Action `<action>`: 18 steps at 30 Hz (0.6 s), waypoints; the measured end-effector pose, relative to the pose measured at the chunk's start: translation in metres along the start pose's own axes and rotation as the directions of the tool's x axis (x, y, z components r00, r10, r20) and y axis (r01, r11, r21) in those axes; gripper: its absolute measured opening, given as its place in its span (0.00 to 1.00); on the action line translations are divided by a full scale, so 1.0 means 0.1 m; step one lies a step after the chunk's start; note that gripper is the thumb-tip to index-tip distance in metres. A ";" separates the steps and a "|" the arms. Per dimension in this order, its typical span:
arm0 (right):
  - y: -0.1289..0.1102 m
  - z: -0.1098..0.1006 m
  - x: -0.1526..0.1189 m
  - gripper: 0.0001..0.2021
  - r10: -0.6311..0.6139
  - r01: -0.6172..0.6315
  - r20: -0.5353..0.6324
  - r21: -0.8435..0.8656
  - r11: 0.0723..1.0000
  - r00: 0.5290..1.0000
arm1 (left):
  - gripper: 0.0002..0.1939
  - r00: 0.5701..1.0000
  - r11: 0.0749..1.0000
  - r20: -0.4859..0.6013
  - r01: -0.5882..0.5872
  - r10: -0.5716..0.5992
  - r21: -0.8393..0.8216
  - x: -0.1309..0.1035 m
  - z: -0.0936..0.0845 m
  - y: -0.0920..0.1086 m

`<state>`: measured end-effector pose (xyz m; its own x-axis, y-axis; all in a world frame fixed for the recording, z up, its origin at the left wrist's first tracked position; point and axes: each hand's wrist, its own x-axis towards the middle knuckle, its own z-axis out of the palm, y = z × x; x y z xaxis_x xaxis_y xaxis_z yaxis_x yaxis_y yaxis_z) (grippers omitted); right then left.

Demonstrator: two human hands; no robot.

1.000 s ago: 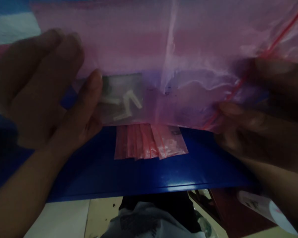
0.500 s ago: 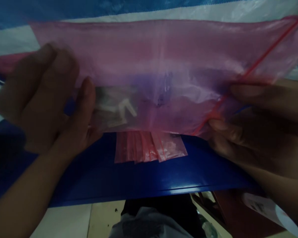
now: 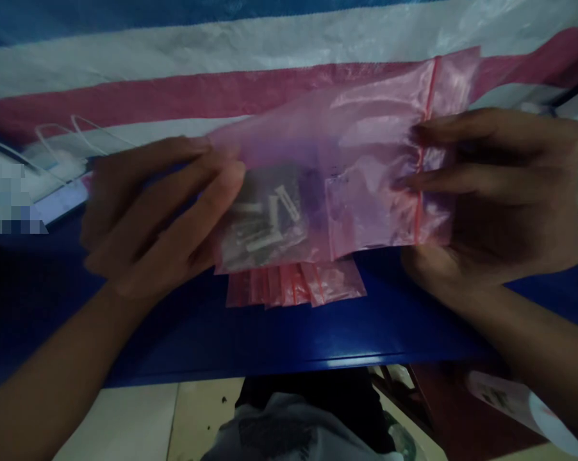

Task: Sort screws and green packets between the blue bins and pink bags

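Between my hands hangs a pink zip-lock bag [image 3: 366,147] with a red seal strip near its right end. My left hand [image 3: 159,211] pinches the bag's left part, its fingers in front of the plastic. My right hand [image 3: 505,179] grips the right end across the red seal, thumb partly hidden. Inside the bag's lower left lies a small clear packet [image 3: 264,224] with several pale, screw-like pieces. Below the bag, a fanned row of pink zip-lock bags [image 3: 293,288] lies on the blue table [image 3: 289,339], its upper part covered by the held bag.
Behind stands a sheet [image 3: 270,48] striped blue, white and red. White cables [image 3: 77,125] and a pale, partly blurred object sit at the left. Below the table edge show my lap [image 3: 298,422] and a reddish-brown surface [image 3: 462,410] with a whitish item on it.
The pink bag has moved lower and farther from the camera, and its seal end now stands nearly upright. Both hands have shifted with it, and more of the striped sheet shows.
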<state>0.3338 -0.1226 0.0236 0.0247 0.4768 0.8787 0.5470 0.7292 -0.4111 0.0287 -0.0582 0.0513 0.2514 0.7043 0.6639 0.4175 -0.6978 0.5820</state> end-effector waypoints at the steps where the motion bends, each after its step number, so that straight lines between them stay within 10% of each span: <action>1: -0.01 0.03 0.00 0.18 -0.030 0.029 -0.009 -0.037 0.999 1.000 | 0.22 0.995 0.995 -0.008 -0.095 0.095 0.044 -0.02 0.04 0.05; 4: -0.06 0.07 0.01 0.08 0.070 -0.062 0.096 -0.080 0.995 0.993 | 0.08 0.988 0.986 0.031 -0.156 0.154 0.056 -0.13 0.14 0.14; 8: -0.12 0.16 0.00 0.08 0.208 -0.213 0.070 0.076 0.974 0.976 | 0.03 0.993 0.955 -0.088 0.051 -0.080 -0.291 -0.20 0.24 0.17; 13: -0.12 0.26 -0.06 0.06 0.537 -0.585 0.245 0.448 0.676 0.807 | 0.13 0.911 0.721 0.052 0.358 -0.409 -0.593 -0.10 0.30 0.32; 18: -0.08 0.20 0.02 0.16 0.461 -0.649 0.458 0.572 0.502 0.760 | 0.09 0.892 0.736 0.028 0.390 -0.451 -0.553 -0.16 0.33 0.24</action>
<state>0.3130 -0.1179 0.0241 -0.1122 0.9233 0.3673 -0.2206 0.3373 -0.9152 0.0634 -0.0819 0.0390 0.0604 0.9468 0.3161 -0.0775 -0.3113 0.9472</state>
